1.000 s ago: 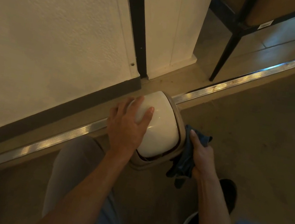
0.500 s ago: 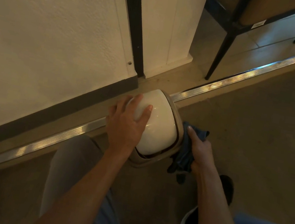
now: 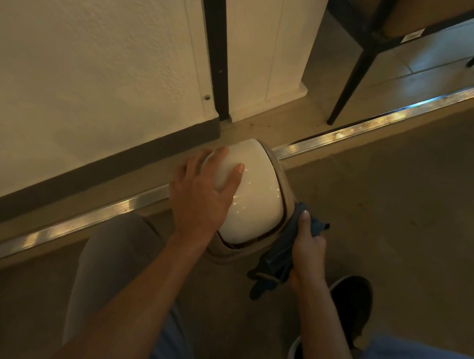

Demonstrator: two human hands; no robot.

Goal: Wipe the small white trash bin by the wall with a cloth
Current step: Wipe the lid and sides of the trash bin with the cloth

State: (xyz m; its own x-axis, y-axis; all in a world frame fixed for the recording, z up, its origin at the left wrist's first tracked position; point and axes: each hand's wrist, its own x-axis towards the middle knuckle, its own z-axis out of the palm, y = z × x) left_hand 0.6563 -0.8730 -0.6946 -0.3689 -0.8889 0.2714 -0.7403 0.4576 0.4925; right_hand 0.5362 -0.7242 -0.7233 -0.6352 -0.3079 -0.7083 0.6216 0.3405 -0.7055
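The small white trash bin [image 3: 257,201] with a rounded white lid and beige rim stands on the floor by the wall. My left hand [image 3: 201,195] lies over the left side of the lid, fingers spread around it, holding it. My right hand [image 3: 308,251] presses a dark blue cloth [image 3: 279,255] against the bin's right side, thumb pointing up along the rim. The lower body of the bin is hidden under the lid and my hands.
A metal floor strip [image 3: 363,128] runs diagonally past the bin. The white wall with a dark baseboard [image 3: 82,159] lies to the left. A black chair leg [image 3: 350,82] stands beyond the strip. My knee [image 3: 116,253] and black shoe [image 3: 349,304] are close to the bin.
The right hand with the cloth has shifted slightly along the bin's right side. The left hand stays on the lid. The view has drifted a little.
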